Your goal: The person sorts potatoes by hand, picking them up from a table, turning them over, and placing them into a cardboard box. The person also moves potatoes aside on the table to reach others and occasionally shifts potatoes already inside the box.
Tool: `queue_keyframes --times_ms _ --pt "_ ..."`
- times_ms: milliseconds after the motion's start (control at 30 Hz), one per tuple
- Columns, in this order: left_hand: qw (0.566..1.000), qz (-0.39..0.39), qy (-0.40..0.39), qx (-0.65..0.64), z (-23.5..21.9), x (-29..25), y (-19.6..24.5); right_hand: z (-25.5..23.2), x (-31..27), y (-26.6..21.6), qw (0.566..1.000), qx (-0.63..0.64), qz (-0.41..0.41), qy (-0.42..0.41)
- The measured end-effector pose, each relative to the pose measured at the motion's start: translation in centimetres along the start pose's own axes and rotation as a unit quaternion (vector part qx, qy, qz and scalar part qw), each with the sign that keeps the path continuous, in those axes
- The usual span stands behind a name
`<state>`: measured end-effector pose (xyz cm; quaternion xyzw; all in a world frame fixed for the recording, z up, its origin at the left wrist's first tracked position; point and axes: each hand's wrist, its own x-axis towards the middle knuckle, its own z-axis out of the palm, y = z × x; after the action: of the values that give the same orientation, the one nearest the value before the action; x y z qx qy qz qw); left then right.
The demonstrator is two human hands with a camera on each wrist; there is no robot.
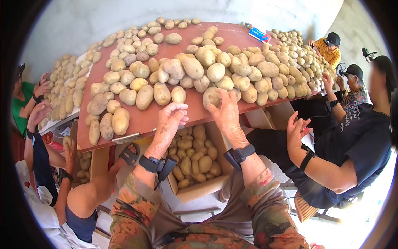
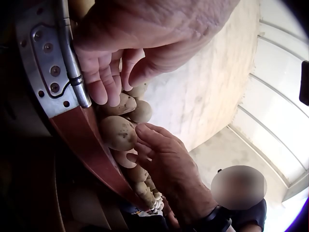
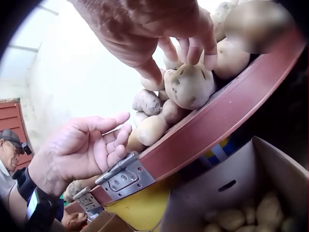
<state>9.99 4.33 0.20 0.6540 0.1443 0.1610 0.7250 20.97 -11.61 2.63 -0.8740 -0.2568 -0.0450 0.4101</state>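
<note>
My right hand (image 1: pixel 226 114) grips a brown, dark-specked potato (image 3: pixel 189 88) at the table's near edge, fingers over its top and thumb at its side. In the left wrist view the same potato (image 2: pixel 118 133) sits beside other potatoes along the edge. To the left of it, my left hand (image 1: pixel 171 122) hovers at the edge with fingers loosely bent and nothing in them. A pale potato (image 1: pixel 178 94) lies just beyond the left fingertips. Below both hands, an open cardboard box (image 1: pixel 222 143) holds many potatoes.
Potatoes are heaped across the red-brown tabletop (image 1: pixel 182 118), thickest at the right. A metal hinge (image 3: pixel 126 178) sits on the near edge. A blue and white box (image 1: pixel 259 35) stands at the back. Other people sit close by at left and right, one in a black shirt (image 1: pixel 340 145).
</note>
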Motion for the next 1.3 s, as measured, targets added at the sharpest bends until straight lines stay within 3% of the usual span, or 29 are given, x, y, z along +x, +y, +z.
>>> queue_keyframes --times_ms 100,200,300,500,633,933,1100,1300 --pt "1.0 0.005 0.003 -0.011 0.0 -0.1 0.0 0.4 -0.6 -0.1 0.997 -0.043 -0.044 0.048" --pt "1.0 -0.009 0.005 -0.015 0.1 -0.2 0.2 0.4 -0.3 0.2 0.997 -0.071 -0.017 0.03" --pt "0.999 -0.011 0.02 -0.025 0.0 -0.1 -0.4 1.2 -0.2 1.2 0.992 -0.108 -0.054 0.037" --pt "0.993 -0.062 0.049 -0.093 -0.3 -0.1 -0.5 0.8 0.1 0.9 0.986 -0.161 -0.051 -0.009" --pt "0.988 -0.079 0.038 -0.13 -0.2 -0.4 -0.2 0.8 0.1 0.8 0.991 -0.132 -0.028 -0.013" --pt "0.997 -0.034 0.052 -0.036 0.6 -0.4 -0.2 -0.5 -1.0 -0.2 0.992 -0.102 -0.004 -0.067" --pt "0.994 -0.066 0.074 -0.056 0.7 -0.5 0.3 -0.1 -1.0 0.9 0.99 -0.116 -0.041 -0.071" --pt "0.99 -0.088 0.072 -0.085 0.1 -0.3 0.1 -0.5 -0.7 0.9 0.99 -0.11 -0.004 -0.086"
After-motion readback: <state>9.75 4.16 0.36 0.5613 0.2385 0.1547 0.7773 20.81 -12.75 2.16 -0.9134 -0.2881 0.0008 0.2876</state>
